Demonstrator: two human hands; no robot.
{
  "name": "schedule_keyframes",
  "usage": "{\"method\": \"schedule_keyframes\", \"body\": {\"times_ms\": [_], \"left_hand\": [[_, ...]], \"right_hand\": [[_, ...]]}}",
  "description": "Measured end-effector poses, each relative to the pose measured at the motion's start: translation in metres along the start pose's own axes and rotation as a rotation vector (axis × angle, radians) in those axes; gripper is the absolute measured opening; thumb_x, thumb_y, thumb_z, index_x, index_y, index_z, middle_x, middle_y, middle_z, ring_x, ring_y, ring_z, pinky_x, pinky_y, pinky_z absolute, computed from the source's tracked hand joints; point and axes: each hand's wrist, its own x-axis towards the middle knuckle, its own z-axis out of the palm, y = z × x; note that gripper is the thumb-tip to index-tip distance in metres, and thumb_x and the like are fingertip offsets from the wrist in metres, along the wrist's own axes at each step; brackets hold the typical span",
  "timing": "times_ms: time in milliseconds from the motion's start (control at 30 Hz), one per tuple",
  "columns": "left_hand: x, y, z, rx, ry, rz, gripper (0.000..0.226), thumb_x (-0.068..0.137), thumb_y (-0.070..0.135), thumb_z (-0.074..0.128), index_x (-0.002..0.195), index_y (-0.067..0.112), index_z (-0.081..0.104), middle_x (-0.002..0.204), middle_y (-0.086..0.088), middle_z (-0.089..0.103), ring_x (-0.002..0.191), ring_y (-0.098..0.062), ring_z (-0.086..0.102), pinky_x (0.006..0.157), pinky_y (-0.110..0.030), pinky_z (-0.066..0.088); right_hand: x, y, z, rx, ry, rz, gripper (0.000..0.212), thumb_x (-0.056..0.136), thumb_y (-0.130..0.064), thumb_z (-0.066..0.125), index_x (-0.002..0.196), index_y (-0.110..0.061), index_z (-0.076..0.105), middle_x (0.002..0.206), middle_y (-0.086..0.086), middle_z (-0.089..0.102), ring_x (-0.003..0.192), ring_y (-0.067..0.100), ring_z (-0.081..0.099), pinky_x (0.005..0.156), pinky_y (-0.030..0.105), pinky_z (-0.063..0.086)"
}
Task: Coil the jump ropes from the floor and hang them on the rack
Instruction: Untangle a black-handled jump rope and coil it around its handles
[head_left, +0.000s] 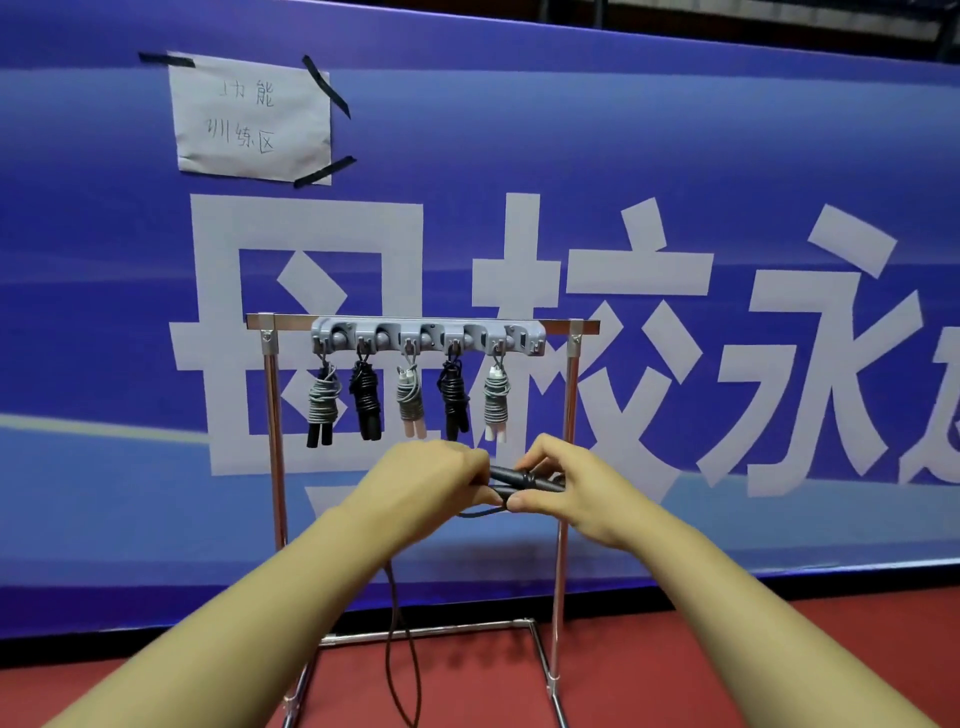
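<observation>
Behind, rack (421, 325), five coiled ropes (410, 397), banner (727, 156)

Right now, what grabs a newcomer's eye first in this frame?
Centre frame, both hands: the left hand and right hand grip the black jump rope, its cord trailing to the red floor. Just above, five coiled ropes hang from the grey hook strip on the metal rack. Behind, a blue banner with huge white characters fills the view.

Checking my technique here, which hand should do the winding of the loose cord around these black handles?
Probably the right hand: its fingertips pinch the cord at the black handles, while the left hand grips them.
</observation>
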Motion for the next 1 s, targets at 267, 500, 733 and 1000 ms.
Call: {"method": "schedule_keyframes", "body": {"times_ms": [267,500,733,1000], "left_hand": [[0.018,-0.009,-0.032,-0.044,-0.108,0.008,0.049,0.072,0.066,0.075,0.080,0.022,0.057,0.071,0.004,0.057,0.070,-0.020,0.056,0.059,-0.030,0.043],[0.004,-0.026,-0.040,-0.804,-0.247,-0.053,0.055,0.087,0.047,0.075,0.068,-0.002,0.059,0.061,-0.007,0.042,0.054,-0.013,0.037,0.053,-0.024,0.032],[-0.008,-0.013,-0.004,-1.574,-0.274,-0.289,0.026,0.106,0.027,0.048,0.085,0.015,0.057,0.058,0.003,0.027,0.052,-0.010,0.020,0.050,-0.022,0.019],[-0.006,0.026,0.034,-1.442,0.066,-0.336,0.019,0.104,0.026,0.056,0.110,0.014,0.069,0.070,-0.001,0.061,0.048,-0.012,0.030,0.046,-0.021,0.026]], "right_hand": [[-0.004,-0.028,-0.003,-0.200,-0.206,-0.097,0.036,0.074,-0.056,0.085,0.089,-0.039,0.058,0.092,-0.011,0.062,0.082,0.008,0.056,0.072,0.026,0.044],[-0.019,-0.039,0.000,0.358,-0.193,-0.166,0.020,0.089,-0.026,0.079,0.085,-0.025,0.060,0.073,0.001,0.068,0.064,0.018,0.051,0.059,0.030,0.042],[-0.011,-0.042,-0.002,0.724,0.071,-0.050,0.032,0.096,-0.025,0.069,0.125,-0.019,0.055,0.075,0.008,0.069,0.056,0.013,0.047,0.051,0.020,0.039],[0.001,-0.024,0.012,0.674,0.345,0.024,0.030,0.100,-0.035,0.063,0.100,-0.007,0.074,0.070,0.003,0.061,0.062,0.013,0.049,0.055,0.020,0.045]]}}
